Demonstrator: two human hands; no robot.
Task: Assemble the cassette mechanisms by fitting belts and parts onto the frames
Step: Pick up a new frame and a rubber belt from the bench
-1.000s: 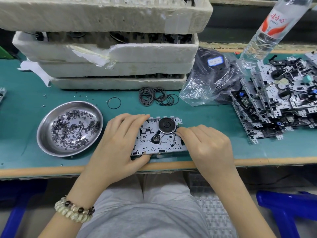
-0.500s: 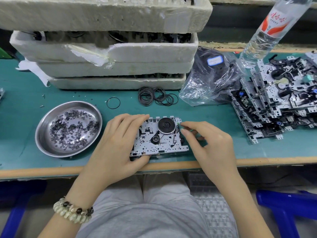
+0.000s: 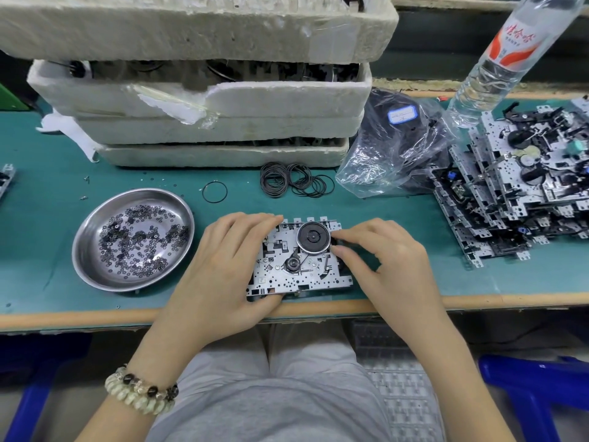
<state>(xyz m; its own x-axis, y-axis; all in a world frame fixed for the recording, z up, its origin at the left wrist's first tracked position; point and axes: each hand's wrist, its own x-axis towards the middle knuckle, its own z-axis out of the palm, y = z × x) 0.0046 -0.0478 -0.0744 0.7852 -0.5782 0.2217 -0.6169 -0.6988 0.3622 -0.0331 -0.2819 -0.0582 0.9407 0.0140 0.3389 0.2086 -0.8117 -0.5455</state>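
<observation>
Green worktop (image 3: 462, 282) with a wooden near edge; I see grey-trousered knees below it. A bead bracelet (image 3: 141, 390) sits on the left wrist.

The frame (image 3: 299, 272) lies flat at the middle of the near edge. Its long axis runs left to right, parallel to that edge, and its tabbed side points to the far edge. The flywheel (image 3: 313, 237) faces up at the frame's far right part.

The left hand (image 3: 220, 272) grips the frame's left end, fingers pressed together over the top and thumb hooked on its near side. The right hand (image 3: 389, 266) pinches with thumb and forefinger at the frame just right of the flywheel. I cannot tell what small piece is between the tips.

A steel dish (image 3: 92, 272) of small washers (image 3: 140, 240) is left of the frame. Further back lie a single belt (image 3: 214, 192) and a heap of belts (image 3: 294, 180), near each other.

Along the far edge are stacked foam trays (image 3: 223, 100). To their right, towards the right edge, are a plastic bag (image 3: 389, 154), stacked frames (image 3: 516, 199) and a water bottle (image 3: 510, 46).
</observation>
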